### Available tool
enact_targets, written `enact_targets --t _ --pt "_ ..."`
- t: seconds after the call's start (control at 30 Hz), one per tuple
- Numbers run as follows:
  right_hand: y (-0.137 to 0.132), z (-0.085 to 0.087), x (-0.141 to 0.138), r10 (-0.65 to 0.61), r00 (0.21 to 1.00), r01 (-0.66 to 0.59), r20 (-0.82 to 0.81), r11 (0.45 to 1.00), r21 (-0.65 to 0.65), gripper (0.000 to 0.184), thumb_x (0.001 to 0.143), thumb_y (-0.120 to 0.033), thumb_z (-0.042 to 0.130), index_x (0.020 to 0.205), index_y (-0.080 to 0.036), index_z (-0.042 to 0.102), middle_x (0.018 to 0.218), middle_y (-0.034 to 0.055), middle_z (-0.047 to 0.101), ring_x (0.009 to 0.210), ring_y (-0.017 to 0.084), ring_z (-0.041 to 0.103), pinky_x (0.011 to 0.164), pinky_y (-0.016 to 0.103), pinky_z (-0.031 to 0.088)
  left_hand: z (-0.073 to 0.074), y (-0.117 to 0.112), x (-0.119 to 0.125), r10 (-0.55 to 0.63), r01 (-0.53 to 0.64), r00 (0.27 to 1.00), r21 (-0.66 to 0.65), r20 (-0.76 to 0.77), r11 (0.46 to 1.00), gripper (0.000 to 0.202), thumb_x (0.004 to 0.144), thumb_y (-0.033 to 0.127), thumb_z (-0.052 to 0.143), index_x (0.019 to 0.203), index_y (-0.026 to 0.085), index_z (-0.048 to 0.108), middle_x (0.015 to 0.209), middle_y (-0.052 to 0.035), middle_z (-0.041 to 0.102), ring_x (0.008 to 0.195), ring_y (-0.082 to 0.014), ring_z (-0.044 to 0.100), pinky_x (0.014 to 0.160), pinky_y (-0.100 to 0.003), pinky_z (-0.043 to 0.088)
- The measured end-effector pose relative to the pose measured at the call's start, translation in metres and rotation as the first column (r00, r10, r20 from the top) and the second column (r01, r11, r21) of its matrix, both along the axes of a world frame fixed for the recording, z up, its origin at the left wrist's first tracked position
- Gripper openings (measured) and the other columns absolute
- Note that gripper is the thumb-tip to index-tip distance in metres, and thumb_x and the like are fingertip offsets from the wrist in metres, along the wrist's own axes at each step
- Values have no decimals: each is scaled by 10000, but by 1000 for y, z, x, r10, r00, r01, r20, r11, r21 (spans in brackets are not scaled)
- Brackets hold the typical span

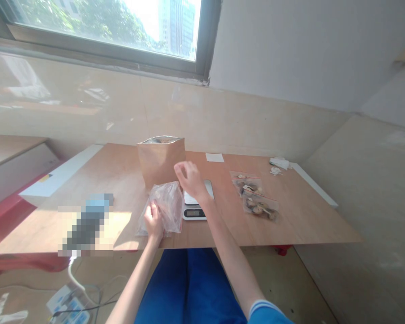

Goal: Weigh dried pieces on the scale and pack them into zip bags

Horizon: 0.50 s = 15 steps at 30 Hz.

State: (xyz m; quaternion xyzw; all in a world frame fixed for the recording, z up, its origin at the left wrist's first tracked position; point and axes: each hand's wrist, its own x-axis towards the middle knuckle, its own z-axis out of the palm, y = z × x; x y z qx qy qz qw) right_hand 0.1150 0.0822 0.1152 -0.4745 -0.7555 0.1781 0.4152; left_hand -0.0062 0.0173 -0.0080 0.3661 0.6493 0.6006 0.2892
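Watching my two hands through the head camera, I see the left grip (154,218) closed on the crinkled clear bags (168,202), at nine o'clock from the white scale (194,214). The right grip (189,179) has its fingers curled narrow, just beside the paper pouch (161,159); I cannot tell whether anything is pinched there. My right forearm crosses over the scale, so I judge that a dropped wrist could skew its reading; the loose plastic just beside it might do the same by slipping onto the plate. The pouch, at ten o'clock, gapes open, and a careless knuckle could tip it. Its foil-lined mouth shows brownish contents that I cannot identify. At three o'clock on the tabletop (307,225), two filled bags (260,207) overlap, holding brown and dark dried-looking pieces with small pale labels.
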Motion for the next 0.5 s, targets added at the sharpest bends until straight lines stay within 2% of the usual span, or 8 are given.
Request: enact_targets --t 0.07,0.17,0.27,0.4,0.5 --pt "-25 -24 9 72 997 -72 -7 980 -188 310 881 -442 487 889 -172 637 864 39 663 829 159 587 765 266 434 5 -5 4 -13 15 998 36 -69 999 395 861 519 342 813 186 550 609 -4 517 564 -156 492 574 -282 405" --pt "-42 -45 27 36 986 -88 -164 941 -327 325 896 -410 451 795 -169 643 714 30 674 654 142 587 627 243 430 16 -13 11 -83 93 984 61 -160 994 313 850 465 392 848 202 564 623 1 551 576 -152 516 587 -263 393" --pt "-44 -46 40 -57 932 -80 -357 931 -356 393 902 -458 408 823 -154 645 647 45 677 537 134 554 552 241 431 35 -18 15 -141 154 964 42 -226 987 254 826 447 459 796 217 564 575 25 539 526 -134 499 553 -242 361" --pt "-48 -43 44 -116 875 -41 -471 949 -312 478 889 -549 374 874 -151 640 659 62 681 548 147 580 560 253 454 61 -22 7 -217 216 930 -39 -297 976 314 845 503 416 803 224 554 586 23 552 552 -149 529 545 -240 368" --pt "-55 -53 55 -162 872 5 -463 946 -323 482 902 -534 326 946 -154 619 776 78 692 619 159 617 583 263 471 62 -19 -10 -167 119 917 -153 -362 981 365 862 524 361 907 220 559 653 -11 592 596 -188 571 557 -271 403"
